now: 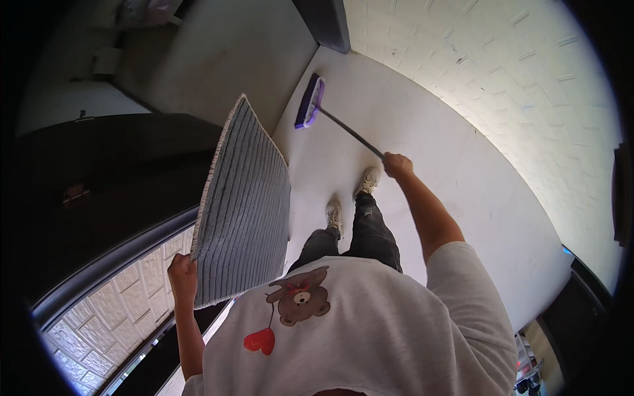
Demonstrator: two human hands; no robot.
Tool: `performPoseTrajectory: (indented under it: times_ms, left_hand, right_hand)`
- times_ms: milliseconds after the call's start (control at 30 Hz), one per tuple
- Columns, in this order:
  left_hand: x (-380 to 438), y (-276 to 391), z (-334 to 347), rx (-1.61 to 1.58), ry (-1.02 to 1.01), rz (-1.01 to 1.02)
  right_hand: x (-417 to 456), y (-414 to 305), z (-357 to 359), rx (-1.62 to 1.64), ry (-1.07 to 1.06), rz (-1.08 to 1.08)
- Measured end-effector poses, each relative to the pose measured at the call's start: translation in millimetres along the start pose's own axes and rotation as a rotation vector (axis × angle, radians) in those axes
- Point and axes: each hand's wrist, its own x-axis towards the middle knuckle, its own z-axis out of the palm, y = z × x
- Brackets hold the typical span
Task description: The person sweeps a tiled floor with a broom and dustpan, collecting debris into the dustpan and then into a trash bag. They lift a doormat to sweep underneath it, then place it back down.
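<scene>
A grey ribbed floor mat (242, 208) with a pale stitched edge hangs at my left side. My left hand (183, 274) grips it by its outer edge, near a lower corner. My right hand (397, 165) is closed around the dark handle of a broom (354, 134). The broom's purple-and-white head (310, 101) is ahead of my feet, its bristles facing left toward the wall. I cannot tell whether the bristles touch the floor.
My shoes (367, 182) stand on a pale floor (426, 133). A white brick-patterned wall (505, 64) curves along the right. At the left is a dark door (124, 153); a dark post (329, 24) stands at the far corner. Assorted items (527, 364) lie at lower right.
</scene>
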Motion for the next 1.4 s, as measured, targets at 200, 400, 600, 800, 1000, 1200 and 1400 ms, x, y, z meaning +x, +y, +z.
performPoseTrajectory:
  times_ms: [200,400,600,800,1000,1200,1400]
  left_hand:
    - [47,30,-8,0.031,0.024,0.081]
    - [95,56,-4,-0.034,0.077,0.203]
    - [137,64,5,-0.154,0.072,0.267]
    - [183,56,17,-0.147,0.023,0.320]
    - [178,40,21,-0.154,0.038,0.362]
    - [190,36,25,-0.114,-0.052,0.296]
    - [188,35,23,-0.056,-0.050,0.302]
  right_hand:
    - [-104,150,14,0.045,-0.035,0.262]
    - [-215,216,5,0.323,-0.130,0.648]
    - [-269,228,12,0.419,-0.025,0.758]
    - [-284,150,-19,0.532,0.010,0.717]
    - [-219,85,-35,0.465,0.023,0.392]
    - [-88,10,-84,0.215,0.048,0.113]
    - [-18,-9,-119,0.368,-0.096,0.153]
